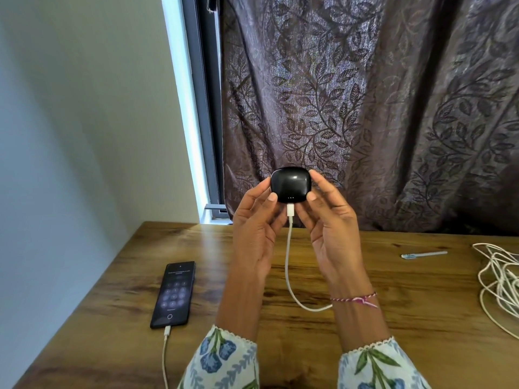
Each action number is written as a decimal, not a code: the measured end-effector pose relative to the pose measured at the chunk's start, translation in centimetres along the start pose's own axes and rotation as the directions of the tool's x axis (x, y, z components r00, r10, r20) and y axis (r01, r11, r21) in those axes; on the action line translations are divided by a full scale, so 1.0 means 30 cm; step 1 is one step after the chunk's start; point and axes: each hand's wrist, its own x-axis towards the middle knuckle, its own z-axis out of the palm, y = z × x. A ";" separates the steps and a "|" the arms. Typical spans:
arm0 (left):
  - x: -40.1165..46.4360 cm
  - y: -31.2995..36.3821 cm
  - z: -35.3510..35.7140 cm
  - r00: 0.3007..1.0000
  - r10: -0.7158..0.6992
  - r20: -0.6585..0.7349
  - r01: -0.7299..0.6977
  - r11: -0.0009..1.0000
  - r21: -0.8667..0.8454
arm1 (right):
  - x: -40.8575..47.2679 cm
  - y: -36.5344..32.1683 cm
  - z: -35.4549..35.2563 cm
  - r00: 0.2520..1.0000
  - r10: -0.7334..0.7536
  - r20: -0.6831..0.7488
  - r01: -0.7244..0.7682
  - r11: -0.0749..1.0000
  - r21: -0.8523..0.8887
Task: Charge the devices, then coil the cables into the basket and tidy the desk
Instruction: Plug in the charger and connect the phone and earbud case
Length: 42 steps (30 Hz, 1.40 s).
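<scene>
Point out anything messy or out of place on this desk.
The white cables lie in a loose tangle at the desk's right edge, not coiled. A small grey strap lies alone near the curtain. Nothing looks spilled or damaged.

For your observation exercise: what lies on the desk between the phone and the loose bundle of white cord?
In the head view, between the phone and the cord bundle lie a white cable hanging from the black case, and a small silver pin.

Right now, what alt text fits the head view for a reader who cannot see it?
Both hands, left hand and right hand, hold a black earbud case above a wooden desk, a white cable plugged into its underside. A phone lies at left, screen lit, with its own cable attached; loose cables lie at right.
</scene>
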 end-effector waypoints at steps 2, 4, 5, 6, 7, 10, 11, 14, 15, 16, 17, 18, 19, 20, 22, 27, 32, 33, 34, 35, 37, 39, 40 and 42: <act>0.001 -0.004 -0.005 1.000 -0.003 -0.008 0.003 1.000 0.005 | 0.001 0.007 -0.006 1.000 0.004 -0.001 -0.004 1.000 -0.003; 0.003 -0.011 -0.011 1.000 -0.010 -0.020 0.010 1.000 0.008 | 0.003 0.014 -0.011 1.000 0.009 0.002 -0.009 1.000 -0.001; 0.004 -0.014 -0.016 1.000 -0.012 -0.024 0.013 1.000 0.013 | 0.004 0.019 -0.013 1.000 0.013 0.002 -0.013 1.000 -0.004; 0.005 -0.018 -0.022 1.000 -0.014 -0.026 0.014 1.000 0.021 | 0.006 0.025 -0.018 1.000 0.020 0.002 -0.020 1.000 -0.010; 0.005 -0.020 -0.029 1.000 -0.011 -0.024 0.012 0.999 0.036 | 0.009 0.031 -0.024 1.000 0.026 0.007 -0.025 0.999 -0.023; 0.009 -0.016 -0.073 1.000 0.010 -0.002 -0.009 0.987 0.158 | 0.021 0.055 -0.057 0.996 0.057 0.067 -0.048 0.989 -0.137; 0.012 -0.013 -0.096 1.000 0.006 0.003 -0.006 0.977 0.214 | 0.027 0.068 -0.073 0.994 0.073 0.087 -0.054 0.977 -0.207; 0.021 -0.021 -0.173 0.999 -0.038 -0.021 0.043 0.936 0.348 | 0.048 0.121 -0.120 0.988 0.103 0.112 -0.039 0.883 -0.468; 0.024 -0.029 -0.195 0.998 -0.056 -0.035 0.066 0.922 0.381 | 0.057 0.144 -0.133 0.987 0.111 0.112 -0.034 0.842 -0.538; 0.027 -0.041 -0.220 0.996 -0.076 -0.056 0.092 0.906 0.414 | 0.065 0.173 -0.146 0.987 0.125 0.102 -0.041 0.804 -0.593; 0.030 -0.054 -0.246 0.993 -0.089 -0.075 0.113 0.885 0.451 | 0.074 0.202 -0.160 0.986 0.143 0.088 -0.055 0.769 -0.636; 0.034 -0.067 -0.274 0.992 -0.092 -0.088 0.124 0.858 0.499 | 0.081 0.228 -0.171 0.984 0.160 0.076 -0.069 0.738 -0.671; 0.041 -0.081 -0.307 0.992 -0.091 -0.091 0.126 0.822 0.555 | 0.089 0.259 -0.185 0.982 0.179 0.064 -0.084 0.707 -0.702; 0.050 -0.092 -0.338 0.993 -0.086 -0.085 0.120 0.782 0.612 | 0.096 0.285 -0.196 0.979 0.196 0.054 -0.094 0.671 -0.735; 0.073 -0.111 -0.395 0.991 -0.099 -0.085 0.131 0.704 0.698 | 0.113 0.335 -0.218 0.972 0.233 0.032 -0.114 0.583 -0.805; 0.127 -0.164 -0.513 0.983 -0.149 -0.105 0.164 0.479 0.863 | 0.150 0.453 -0.277 0.944 0.329 0.004 -0.142 0.419 -0.897; 0.167 -0.209 -0.599 0.964 -0.208 -0.163 0.212 0.241 0.947 | 0.178 0.571 -0.319 0.924 0.379 -0.057 -0.181 0.298 -0.937; 0.169 -0.215 -0.607 0.964 -0.211 -0.161 0.202 0.193 0.960 | 0.178 0.586 -0.323 0.919 0.391 -0.058 -0.173 0.267 -0.948; 0.173 -0.221 -0.617 0.965 -0.216 -0.152 0.184 0.136 0.973 | 0.179 0.604 -0.328 0.912 0.405 -0.061 -0.169 0.236 -0.957; 0.174 -0.223 -0.622 0.964 -0.222 -0.149 0.168 0.071 0.983 | 0.178 0.616 -0.331 0.907 0.416 -0.061 -0.162 0.211 -0.964; 0.179 -0.228 -0.633 0.960 -0.238 -0.146 0.141 -0.040 0.989 | 0.174 0.641 -0.340 0.899 0.433 -0.064 -0.152 0.171 -0.973; 0.188 -0.237 -0.652 0.953 -0.260 -0.159 0.135 -0.108 0.985 | 0.173 0.656 -0.345 0.897 0.436 -0.075 -0.152 0.143 -0.978; 0.190 -0.242 -0.659 0.949 -0.268 -0.165 0.135 -0.129 0.982 | 0.174 0.661 -0.346 0.898 0.433 -0.082 -0.155 0.137 -0.978; 0.196 -0.252 -0.670 0.946 -0.275 -0.172 0.129 -0.169 0.977 | 0.177 0.668 -0.345 0.904 0.418 -0.087 -0.154 0.129 -0.980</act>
